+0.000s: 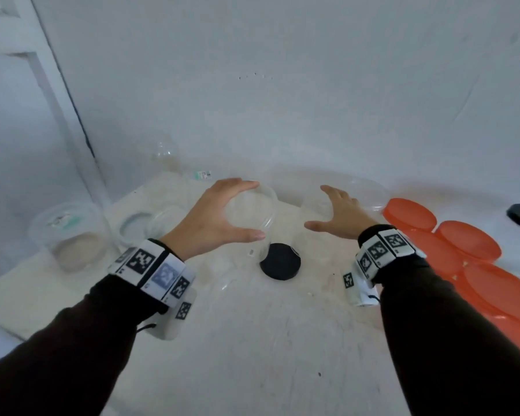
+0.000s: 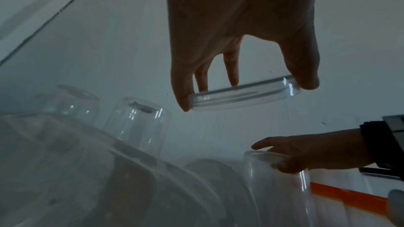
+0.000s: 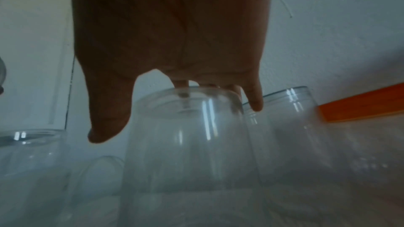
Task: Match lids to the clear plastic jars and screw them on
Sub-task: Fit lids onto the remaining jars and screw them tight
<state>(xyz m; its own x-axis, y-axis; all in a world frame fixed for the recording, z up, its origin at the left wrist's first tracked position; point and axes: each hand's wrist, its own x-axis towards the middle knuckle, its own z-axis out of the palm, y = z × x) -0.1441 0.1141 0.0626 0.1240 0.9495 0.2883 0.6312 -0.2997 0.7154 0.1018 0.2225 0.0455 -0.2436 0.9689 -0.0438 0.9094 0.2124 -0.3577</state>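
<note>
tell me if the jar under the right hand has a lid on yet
No lid yet. The clear jar shows a bare open rim under the right hand; the left hand holds a clear lid apart.

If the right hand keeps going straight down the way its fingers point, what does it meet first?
Most likely the top of the clear jar right below the right hand. In the right wrist view the fingertips are already at its upper edge; whether they touch is unclear.

bare indoor corner: plain white wall [image 1: 282,85], cloth-covered table [image 1: 252,340]
</note>
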